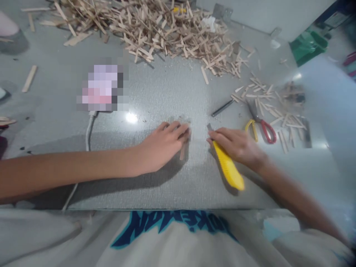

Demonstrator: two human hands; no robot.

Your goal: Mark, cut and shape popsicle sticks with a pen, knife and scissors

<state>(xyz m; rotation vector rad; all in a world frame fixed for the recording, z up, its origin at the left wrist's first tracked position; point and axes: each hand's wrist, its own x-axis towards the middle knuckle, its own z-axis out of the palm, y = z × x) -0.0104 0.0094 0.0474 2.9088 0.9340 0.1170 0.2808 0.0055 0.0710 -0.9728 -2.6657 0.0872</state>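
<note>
On the grey table, my left hand is palm down, its fingers closed over a small wooden stick whose lower end shows below the fingertips. To the right, my right hand grips a yellow utility knife. The knife's short grey blade points up and away, apart from the stick. Just beyond my right hand lie scissors with one red and one yellow handle. A dark pen-like tool rests above the blade.
A large heap of wooden sticks spans the table's far side, with smaller pieces at the right. A pixelated object with a white cable lies at left. A green container stands far right.
</note>
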